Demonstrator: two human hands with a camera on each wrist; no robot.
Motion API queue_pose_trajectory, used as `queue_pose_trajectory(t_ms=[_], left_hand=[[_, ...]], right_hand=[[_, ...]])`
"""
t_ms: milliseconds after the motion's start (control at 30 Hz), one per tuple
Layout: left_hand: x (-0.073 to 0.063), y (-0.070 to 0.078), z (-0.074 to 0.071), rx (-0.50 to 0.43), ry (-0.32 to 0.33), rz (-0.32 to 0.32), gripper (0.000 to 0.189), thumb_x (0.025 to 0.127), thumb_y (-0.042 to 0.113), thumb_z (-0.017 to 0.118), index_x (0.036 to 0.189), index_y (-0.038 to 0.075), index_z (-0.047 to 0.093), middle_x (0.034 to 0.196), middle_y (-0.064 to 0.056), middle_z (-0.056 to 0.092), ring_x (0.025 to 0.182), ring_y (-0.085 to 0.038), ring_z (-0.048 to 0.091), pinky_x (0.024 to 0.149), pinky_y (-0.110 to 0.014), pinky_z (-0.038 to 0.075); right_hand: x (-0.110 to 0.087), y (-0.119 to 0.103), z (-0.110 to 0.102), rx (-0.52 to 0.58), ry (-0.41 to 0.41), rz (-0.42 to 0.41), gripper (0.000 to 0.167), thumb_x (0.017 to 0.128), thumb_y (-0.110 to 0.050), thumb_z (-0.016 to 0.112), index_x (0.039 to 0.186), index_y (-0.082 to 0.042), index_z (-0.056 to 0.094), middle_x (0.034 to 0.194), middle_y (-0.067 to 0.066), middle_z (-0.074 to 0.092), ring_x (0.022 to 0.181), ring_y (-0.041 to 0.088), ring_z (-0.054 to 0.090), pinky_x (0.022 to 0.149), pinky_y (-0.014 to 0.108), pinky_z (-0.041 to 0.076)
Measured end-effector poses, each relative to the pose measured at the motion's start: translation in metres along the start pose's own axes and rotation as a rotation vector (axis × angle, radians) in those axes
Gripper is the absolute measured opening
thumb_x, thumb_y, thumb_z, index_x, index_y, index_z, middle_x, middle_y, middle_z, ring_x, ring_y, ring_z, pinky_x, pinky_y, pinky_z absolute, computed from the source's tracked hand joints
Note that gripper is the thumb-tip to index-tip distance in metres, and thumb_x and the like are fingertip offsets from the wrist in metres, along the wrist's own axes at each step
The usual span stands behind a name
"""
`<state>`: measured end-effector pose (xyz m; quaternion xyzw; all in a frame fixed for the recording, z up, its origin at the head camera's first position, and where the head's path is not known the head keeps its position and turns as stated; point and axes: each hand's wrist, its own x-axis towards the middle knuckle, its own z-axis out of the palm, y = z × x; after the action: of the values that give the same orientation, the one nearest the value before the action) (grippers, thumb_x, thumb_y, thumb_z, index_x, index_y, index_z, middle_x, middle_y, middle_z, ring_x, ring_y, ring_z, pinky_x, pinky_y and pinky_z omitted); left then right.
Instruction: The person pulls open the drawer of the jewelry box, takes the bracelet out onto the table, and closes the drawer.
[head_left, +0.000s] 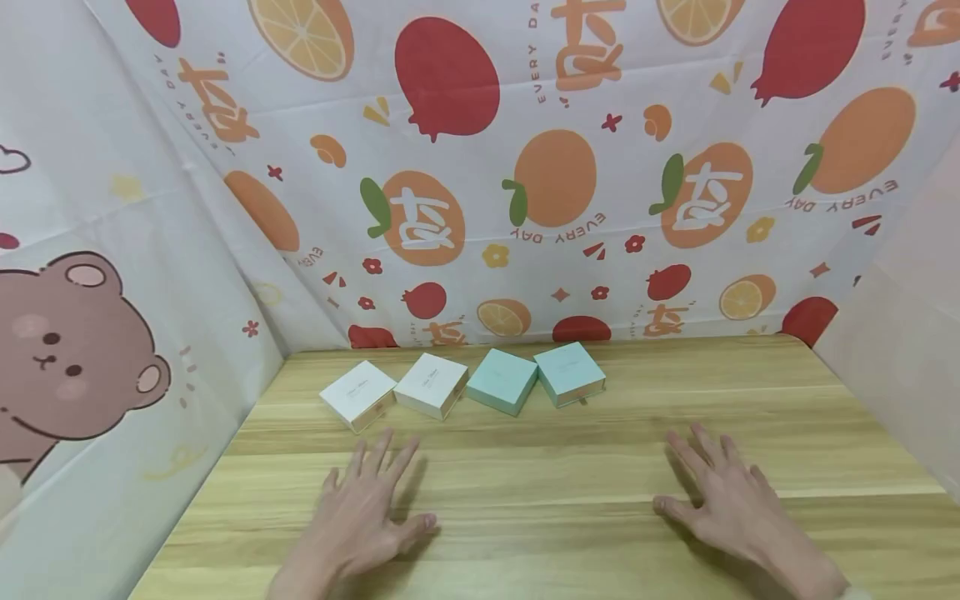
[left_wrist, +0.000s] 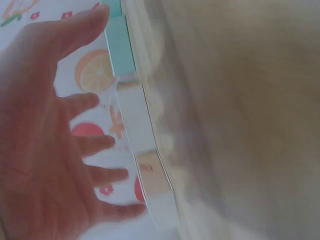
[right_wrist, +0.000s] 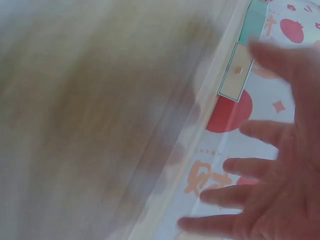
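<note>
Two white boxes, a left one [head_left: 358, 395] and a second one [head_left: 432, 385], lie in a row at the back of the table with two mint-green boxes, one in the middle [head_left: 502, 381] and one at the right end [head_left: 570, 372]. My left hand [head_left: 360, 512] is spread over the table in front of the white boxes, fingers straight and holding nothing. Off to the right, my right hand [head_left: 723, 500] is spread too, with nothing in it. In the right wrist view, the end green box [right_wrist: 236, 71] shows a beige side with a small tab.
The wood-grain table [head_left: 540, 517] meets a fruit-printed cloth [head_left: 480, 208] hanging behind the boxes. Another cloth with a brown bear print [head_left: 75, 358] hangs along the left side, and a pale surface [head_left: 907, 333] borders the right.
</note>
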<state>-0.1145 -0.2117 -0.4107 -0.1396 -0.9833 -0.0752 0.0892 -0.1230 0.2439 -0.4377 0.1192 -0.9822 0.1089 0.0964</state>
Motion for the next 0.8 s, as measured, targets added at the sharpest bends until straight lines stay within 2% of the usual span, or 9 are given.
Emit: queue_pose_trajectory(t_ms=[100,167,467,800], left_hand=[[0.022,0.01,0.002,-0.047,0.02,0.078,0.089,0.081,0.06,0.075,0.156,0.022,0.044,0.16,-0.019,0.042,0.141,-0.051,0.045,0.1,-0.076,0.042],[0.035,0.017,0.004,-0.073,0.017,0.132,0.087,0.083,0.056,0.076,0.156,0.022,0.044,0.161,-0.019,0.04,0.142,-0.049,0.045,0.102,-0.073,0.043],[0.089,0.043,0.018,-0.099,-0.005,0.293,0.077,0.087,0.053,0.071,0.153,0.022,0.048,0.16,-0.019,0.042,0.144,-0.044,0.044,0.104,-0.069,0.043],[0.134,0.075,0.024,-0.127,-0.094,0.373,0.076,0.09,0.05,0.07,0.156,0.024,0.042,0.164,-0.016,0.036,0.149,-0.042,0.038,0.111,-0.067,0.038]], right_hand=[[0.008,0.001,-0.002,0.033,0.07,-0.046,0.071,0.084,-0.041,0.081,0.142,-0.008,0.058,0.146,0.03,0.053,0.118,0.055,0.061,0.07,0.064,0.057],[0.012,0.002,-0.004,0.055,0.094,-0.063,0.063,0.085,-0.032,0.082,0.138,-0.006,0.061,0.143,0.029,0.056,0.112,0.05,0.066,0.064,0.057,0.059],[0.021,-0.004,-0.005,0.069,0.068,-0.074,0.057,0.087,-0.031,0.079,0.135,-0.006,0.062,0.143,0.029,0.056,0.116,0.051,0.064,0.072,0.063,0.058],[0.023,-0.008,-0.003,0.066,0.059,-0.077,0.058,0.085,-0.035,0.08,0.134,-0.007,0.064,0.142,0.028,0.057,0.114,0.051,0.065,0.068,0.063,0.058]])
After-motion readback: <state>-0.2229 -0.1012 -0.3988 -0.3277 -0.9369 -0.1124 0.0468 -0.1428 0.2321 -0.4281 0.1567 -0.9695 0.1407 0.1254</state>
